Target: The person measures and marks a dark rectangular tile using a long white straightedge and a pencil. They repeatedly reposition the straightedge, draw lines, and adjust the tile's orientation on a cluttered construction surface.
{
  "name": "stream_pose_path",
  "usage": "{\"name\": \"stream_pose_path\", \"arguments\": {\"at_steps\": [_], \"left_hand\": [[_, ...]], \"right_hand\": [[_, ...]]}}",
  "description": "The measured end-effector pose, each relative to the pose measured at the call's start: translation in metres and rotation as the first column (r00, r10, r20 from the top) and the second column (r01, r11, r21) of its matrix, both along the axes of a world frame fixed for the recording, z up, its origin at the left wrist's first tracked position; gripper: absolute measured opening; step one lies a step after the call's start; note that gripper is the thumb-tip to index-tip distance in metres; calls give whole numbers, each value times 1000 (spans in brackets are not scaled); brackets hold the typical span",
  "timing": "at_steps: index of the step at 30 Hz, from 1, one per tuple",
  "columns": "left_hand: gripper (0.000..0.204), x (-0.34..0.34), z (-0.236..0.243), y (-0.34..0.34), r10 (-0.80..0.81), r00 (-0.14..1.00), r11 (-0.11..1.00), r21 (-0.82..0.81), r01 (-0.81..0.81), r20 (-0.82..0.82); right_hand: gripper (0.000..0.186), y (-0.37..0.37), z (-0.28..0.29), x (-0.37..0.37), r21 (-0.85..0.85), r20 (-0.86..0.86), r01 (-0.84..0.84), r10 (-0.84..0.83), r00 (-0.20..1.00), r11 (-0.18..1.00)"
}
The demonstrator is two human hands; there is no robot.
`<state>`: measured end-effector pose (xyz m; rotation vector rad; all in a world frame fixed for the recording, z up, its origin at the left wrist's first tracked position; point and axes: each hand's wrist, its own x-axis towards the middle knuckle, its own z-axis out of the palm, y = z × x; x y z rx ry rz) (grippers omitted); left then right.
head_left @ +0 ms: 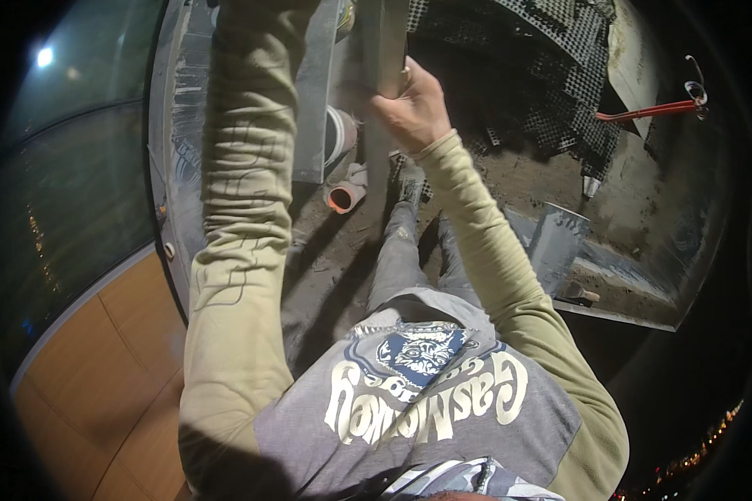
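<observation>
My right hand [418, 104] is wrapped round the edge of a long grey bar [384, 50], its thumb up along the side. The bar runs from the top edge of the view down toward my legs; I cannot tell its material. My left arm [246, 150] reaches straight up past the top edge, so my left hand is out of sight. Between that arm and the bar stands a flat grey board [315, 108]. Close to the bar are a pale bucket [340, 136], partly hidden, and a short pipe piece [355, 185] with an orange inside.
Black perforated sheeting [551, 50] lies at the far right, beside a red-handled tool [652, 111]. A grey metal plate [557, 238] leans near the right ledge, by a small wooden-handled tool [578, 293]. Dark glass [75, 159] and wooden panels [121, 351] border the left side.
</observation>
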<state>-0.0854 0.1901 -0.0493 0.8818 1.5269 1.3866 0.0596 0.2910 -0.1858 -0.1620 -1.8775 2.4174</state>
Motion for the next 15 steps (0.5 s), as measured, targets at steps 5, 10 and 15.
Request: {"name": "stream_pose_path", "arguments": {"at_steps": [5,10,15], "left_hand": [[48,38,-86,-39,371,926,928,-71,-366,73],[49,264,-124,-145,674,668,727,-445,-524,314],[71,370,-55,-131,657,751,524,-759,-386,71]], "right_hand": [[36,-8,7,32,-116,211,54,-29,977,992],[42,-47,-1,113,-453,331,-19,188,925,891],[40,-78,-33,207,-542,546,-10,361,756,840]]}}
